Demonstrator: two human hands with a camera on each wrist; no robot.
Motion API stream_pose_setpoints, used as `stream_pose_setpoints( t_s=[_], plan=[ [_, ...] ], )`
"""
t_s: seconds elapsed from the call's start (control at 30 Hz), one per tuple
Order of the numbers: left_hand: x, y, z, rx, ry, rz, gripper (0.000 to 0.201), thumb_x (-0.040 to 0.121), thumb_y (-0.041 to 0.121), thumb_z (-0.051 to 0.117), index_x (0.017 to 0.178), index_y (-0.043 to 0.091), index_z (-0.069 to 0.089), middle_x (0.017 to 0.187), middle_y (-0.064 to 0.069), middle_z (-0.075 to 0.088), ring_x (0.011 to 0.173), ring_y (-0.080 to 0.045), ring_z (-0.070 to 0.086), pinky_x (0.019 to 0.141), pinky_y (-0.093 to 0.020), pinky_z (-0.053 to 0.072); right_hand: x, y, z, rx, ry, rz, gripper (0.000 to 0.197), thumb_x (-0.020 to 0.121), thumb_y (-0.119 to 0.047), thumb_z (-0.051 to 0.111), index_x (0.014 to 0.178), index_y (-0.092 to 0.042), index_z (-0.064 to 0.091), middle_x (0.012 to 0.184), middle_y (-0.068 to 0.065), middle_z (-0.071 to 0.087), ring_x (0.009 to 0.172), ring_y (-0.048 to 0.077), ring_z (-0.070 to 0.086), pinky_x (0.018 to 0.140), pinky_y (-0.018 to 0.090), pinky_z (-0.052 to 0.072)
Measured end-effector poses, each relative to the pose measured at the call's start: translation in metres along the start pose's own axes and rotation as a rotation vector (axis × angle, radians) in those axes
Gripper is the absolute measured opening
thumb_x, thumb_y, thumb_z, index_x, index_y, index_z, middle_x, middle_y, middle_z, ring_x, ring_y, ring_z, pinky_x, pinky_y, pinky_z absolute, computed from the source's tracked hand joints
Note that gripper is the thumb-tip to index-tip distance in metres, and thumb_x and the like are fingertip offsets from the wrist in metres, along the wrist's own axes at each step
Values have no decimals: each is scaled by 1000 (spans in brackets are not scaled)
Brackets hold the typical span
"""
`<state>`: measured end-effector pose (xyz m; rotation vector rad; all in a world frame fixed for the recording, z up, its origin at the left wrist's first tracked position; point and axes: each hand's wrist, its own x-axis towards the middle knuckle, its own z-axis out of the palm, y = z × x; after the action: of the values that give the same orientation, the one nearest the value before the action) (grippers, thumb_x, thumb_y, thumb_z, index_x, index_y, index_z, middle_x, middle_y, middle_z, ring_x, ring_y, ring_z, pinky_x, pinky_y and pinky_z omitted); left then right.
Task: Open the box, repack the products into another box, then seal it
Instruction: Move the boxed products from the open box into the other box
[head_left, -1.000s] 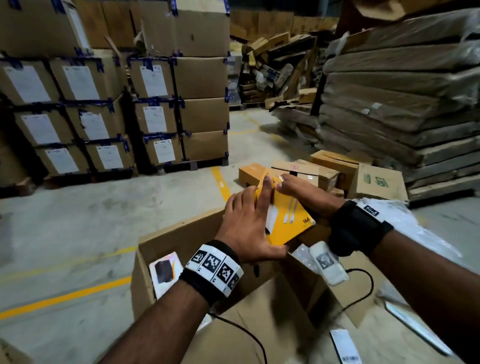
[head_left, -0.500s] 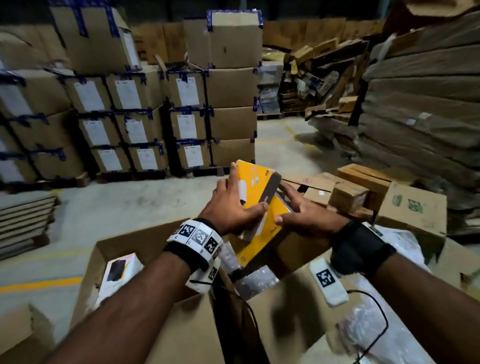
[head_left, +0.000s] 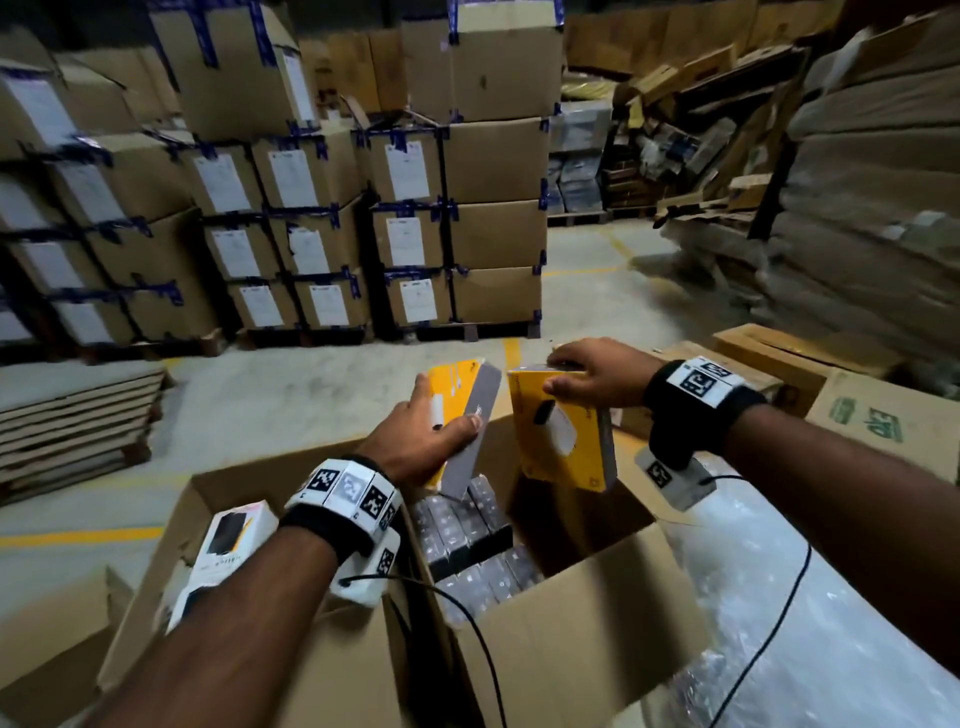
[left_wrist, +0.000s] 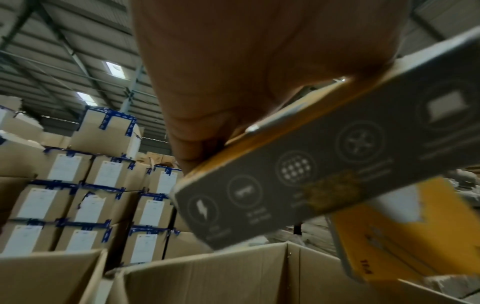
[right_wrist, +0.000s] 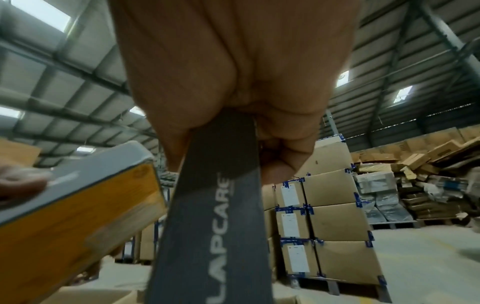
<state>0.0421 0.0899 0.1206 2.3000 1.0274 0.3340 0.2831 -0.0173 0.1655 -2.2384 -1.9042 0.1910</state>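
- At far left, a white product box with a black device printed on it (head_left: 228, 545) sits inside the left carton (head_left: 156, 561), partly hidden by the left forearm.
- The left hand (head_left: 415, 441) grips a yellow product box (head_left: 457, 410) with a grey side panel, thumb on the grey side and fingers round the yellow face; it is tilted, its lower end over the open right carton (head_left: 571, 613).
- In the left wrist view that grey panel (left_wrist: 311, 164) carries a row of round white icons, and the palm (left_wrist: 246, 72) clamps the yellow edge above it.
- Just beside it, apart by a narrow gap, the right hand (head_left: 597, 374) holds a second yellow product box (head_left: 561, 431) from its top end, fingers curled over the upper edge; this one hangs nearly upright above the right carton.
- The right wrist view shows its dark side panel (right_wrist: 215, 205) printed "LAPCARE" in white, pinched between thumb and fingers (right_wrist: 233, 82).
- Half a second ago the two yellow boxes were pressed together between both hands; now they are split, one in each hand, and the camera looks further down into the carton.
- Inside the right carton, rows of dark plastic-wrapped packs (head_left: 467, 540) stand packed on its left half.
- Behind, taped cartons with white labels (head_left: 322, 223) are stacked on pallets; clear plastic sheeting (head_left: 831, 597) lies at right.
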Motion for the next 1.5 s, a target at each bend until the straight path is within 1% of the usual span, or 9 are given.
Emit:
stream_pose_setpoints(
  t_s=[0.23,0.3,0.43,0.57,0.73,0.87,1.13,1.37,1.5],
  plan=[
    [1,-39,7,-125,-111,-128,110,57,94,38,142,25,26,138,-7,52,118,-27,56,103,-44,42,56,-28,40,-283,-192,-119,27,95,-29,54,117,-13,52,116,12,56,103,31,57,81,37,47],
    [2,-46,8,-130,-120,-150,105,62,89,36,143,22,26,141,-8,49,123,-29,53,105,-43,40,64,-31,55,-403,-235,-101,35,91,-36,61,115,-14,51,113,10,56,103,30,58,78,36,43],
    [10,-71,20,-293,-163,-165,110,51,99,41,129,22,41,132,-10,57,117,-27,57,105,-48,41,82,-33,75,-570,-246,-59,57,76,-53,73,116,-17,53,117,8,60,112,30,57,93,43,38],
    [25,-93,31,-384,-216,-228,110,52,96,50,136,26,37,139,-10,51,126,-29,52,108,-51,38,95,-37,99,-622,-229,-44,58,81,-47,71,125,-14,54,121,13,53,116,34,51,87,44,45],
    [24,-81,15,-370,-285,-193,124,55,94,43,153,22,16,156,0,29,142,-20,32,117,-43,25,109,-36,134,-520,-238,46,31,96,-32,51,115,-14,65,115,11,65,106,32,63,71,35,47],
    [28,-84,14,-345,-304,-177,128,54,91,38,155,19,4,161,3,14,147,-16,18,118,-36,17,114,-27,160,-398,-298,126,32,95,-30,53,116,-9,65,118,14,65,109,33,63,81,37,51],
    [34,-90,16,-319,-358,-140,122,58,94,38,151,17,19,154,4,31,139,-18,35,116,-36,25,121,-8,194,-172,-341,289,44,89,-26,66,123,0,57,125,22,59,116,37,58,94,39,48],
    [29,-81,12,-184,-381,-163,132,51,93,29,155,18,-1,161,1,10,147,-15,16,119,-32,14,122,-1,184,-22,-416,356,52,80,-30,76,123,-5,62,124,16,63,117,30,60,94,34,49],
    [28,-76,12,-156,-358,-189,132,50,96,31,155,20,5,161,0,15,147,-18,19,119,-36,16,112,-17,145,39,-320,290,25,93,-19,58,107,0,66,111,20,68,100,33,66,72,31,48]
  ],
)
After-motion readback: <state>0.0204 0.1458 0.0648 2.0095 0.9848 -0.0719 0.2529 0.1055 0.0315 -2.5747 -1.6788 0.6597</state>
